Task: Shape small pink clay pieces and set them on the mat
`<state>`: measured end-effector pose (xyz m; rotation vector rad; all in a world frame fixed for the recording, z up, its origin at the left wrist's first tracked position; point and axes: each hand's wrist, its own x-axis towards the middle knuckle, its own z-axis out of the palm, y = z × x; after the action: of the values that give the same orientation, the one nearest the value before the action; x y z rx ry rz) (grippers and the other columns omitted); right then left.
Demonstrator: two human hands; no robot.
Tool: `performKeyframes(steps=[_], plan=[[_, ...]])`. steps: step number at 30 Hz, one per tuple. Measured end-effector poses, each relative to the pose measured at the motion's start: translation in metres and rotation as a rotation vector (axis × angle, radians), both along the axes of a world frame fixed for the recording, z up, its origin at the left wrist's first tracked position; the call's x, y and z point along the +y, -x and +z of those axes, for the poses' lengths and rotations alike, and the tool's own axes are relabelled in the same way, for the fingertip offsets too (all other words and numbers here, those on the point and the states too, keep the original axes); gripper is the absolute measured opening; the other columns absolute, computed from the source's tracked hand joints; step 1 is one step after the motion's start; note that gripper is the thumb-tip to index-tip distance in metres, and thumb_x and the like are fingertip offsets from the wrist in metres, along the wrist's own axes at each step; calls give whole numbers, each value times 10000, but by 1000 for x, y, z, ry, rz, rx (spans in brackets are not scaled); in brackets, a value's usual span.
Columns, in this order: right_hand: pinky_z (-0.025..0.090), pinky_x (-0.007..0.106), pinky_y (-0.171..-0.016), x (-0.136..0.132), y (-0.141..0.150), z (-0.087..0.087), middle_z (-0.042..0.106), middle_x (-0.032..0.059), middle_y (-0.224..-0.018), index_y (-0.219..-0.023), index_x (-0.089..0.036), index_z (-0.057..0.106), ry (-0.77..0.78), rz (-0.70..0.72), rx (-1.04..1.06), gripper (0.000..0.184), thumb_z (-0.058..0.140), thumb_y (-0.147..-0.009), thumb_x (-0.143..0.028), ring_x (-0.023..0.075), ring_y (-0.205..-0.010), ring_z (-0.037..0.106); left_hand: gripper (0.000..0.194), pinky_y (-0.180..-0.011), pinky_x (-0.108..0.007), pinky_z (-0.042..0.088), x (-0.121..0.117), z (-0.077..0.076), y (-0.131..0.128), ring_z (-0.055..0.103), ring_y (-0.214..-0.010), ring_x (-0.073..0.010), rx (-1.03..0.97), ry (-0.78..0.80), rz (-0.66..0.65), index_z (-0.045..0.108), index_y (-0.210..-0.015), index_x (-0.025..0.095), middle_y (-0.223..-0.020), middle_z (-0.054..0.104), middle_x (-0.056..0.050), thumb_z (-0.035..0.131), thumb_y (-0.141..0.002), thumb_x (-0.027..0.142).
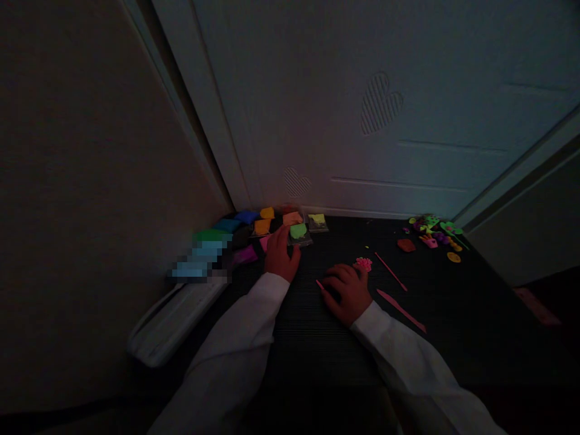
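Observation:
My left hand (281,257) reaches over the packets at the back of the dark table, fingers stretched out and thumb apart. Its fingertips are beside a clear packet of light green clay (298,231); whether they touch it is hard to tell. My right hand (348,292) rests low on the table with its fingers apart. The tip of a pink stick (319,284) shows by its fingers, the rest being hidden. Just beyond that hand lies a bumpy pink clay piece (363,264). To its right are a thin pink modelling tool (390,271) and a pink plastic knife (401,310).
Clay packets in several colours, such as orange (262,227) and yellow (316,219), line the back left. A white case (174,323) lies at the left edge. Small colourful clay pieces (430,229) and a reddish lump (406,245) sit back right. A white panel (344,151) stands behind.

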<state>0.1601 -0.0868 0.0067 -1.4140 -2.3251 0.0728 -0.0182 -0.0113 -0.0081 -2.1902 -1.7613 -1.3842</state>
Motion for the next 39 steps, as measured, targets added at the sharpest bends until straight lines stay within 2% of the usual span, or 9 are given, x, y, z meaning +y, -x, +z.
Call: performKeyframes(steps=[4, 10, 12, 16, 21, 27, 32, 36, 39], plan=[[81, 446, -894, -4, 1, -1, 376, 15, -1208, -1073, -290, 449, 4, 16, -136, 357, 377, -748, -418, 222, -1097, 277, 493, -923, -383, 264, -1, 1, 0, 301, -1113, -211, -9, 4, -4, 306, -1165, 144, -1173, 376, -108, 435, -694, 213], [48, 474, -902, -13, 4, 0, 253, 17, -1287, -1146, -315, 368, 16, 112, -244, 441, 319, -746, -496, 243, -1158, 182, 497, -929, -379, 255, -1, 1, -1, 296, -1120, -208, -5, -6, 1, 298, -1168, 133, -1190, 359, -116, 433, -697, 215], [47, 482, -900, -12, 3, 1, 241, 17, -1292, -1143, -326, 369, 19, 105, -248, 446, 319, -740, -510, 252, -1160, 176, 492, -931, -373, 253, -2, 1, -1, 291, -1122, -207, 1, -2, 8, 304, -1162, 127, -1195, 353, -119, 435, -697, 218], [39, 502, -892, -9, 0, 2, 214, 35, -1302, -1138, -308, 383, 15, 4, -236, 461, 313, -736, -522, 270, -1169, 146, 500, -927, -369, 259, -1, 1, 0, 295, -1120, -203, 11, 0, 6, 293, -1170, 127, -1194, 356, -118, 434, -700, 222], [42, 496, -897, -12, 2, 6, 209, 23, -1304, -1132, -331, 383, 24, 137, -236, 499, 317, -702, -575, 267, -1173, 134, 505, -923, -372, 263, -1, 1, 0, 299, -1117, -205, 16, 0, 7, 286, -1176, 130, -1186, 365, -117, 433, -702, 223], [52, 496, -893, -8, 0, 3, 200, 29, -1307, -1119, -321, 405, 12, -10, -220, 441, 311, -737, -523, 268, -1175, 132, 502, -930, -367, 258, -1, 1, 0, 301, -1116, -200, 11, 2, -1, 286, -1177, 139, -1183, 368, -110, 431, -703, 218], [62, 485, -893, -10, 3, 3, 209, 25, -1303, -1121, -328, 399, 10, 88, -235, 468, 341, -711, -545, 268, -1168, 152, 506, -923, -388, 261, 0, -1, 0, 302, -1116, -210, -3, 3, -6, 283, -1177, 148, -1188, 358, -114, 434, -699, 220], [82, 472, -891, -8, 3, 0, 213, 56, -1299, -1138, -275, 394, 1, -32, -227, 483, 331, -728, -522, 263, -1170, 142, 504, -922, -387, 264, 0, -1, 0, 309, -1110, -210, -3, -2, -7, 287, -1174, 147, -1178, 370, -114, 436, -698, 221], [96, 460, -891, -5, 1, -1, 221, 67, -1294, -1136, -255, 397, -14, -48, -194, 482, 339, -730, -509, 258, -1167, 149, 503, -924, -381, 264, 0, -1, -1, 305, -1112, -209, 2, 0, -4, 290, -1172, 141, -1174, 375, -115, 436, -697, 217]])
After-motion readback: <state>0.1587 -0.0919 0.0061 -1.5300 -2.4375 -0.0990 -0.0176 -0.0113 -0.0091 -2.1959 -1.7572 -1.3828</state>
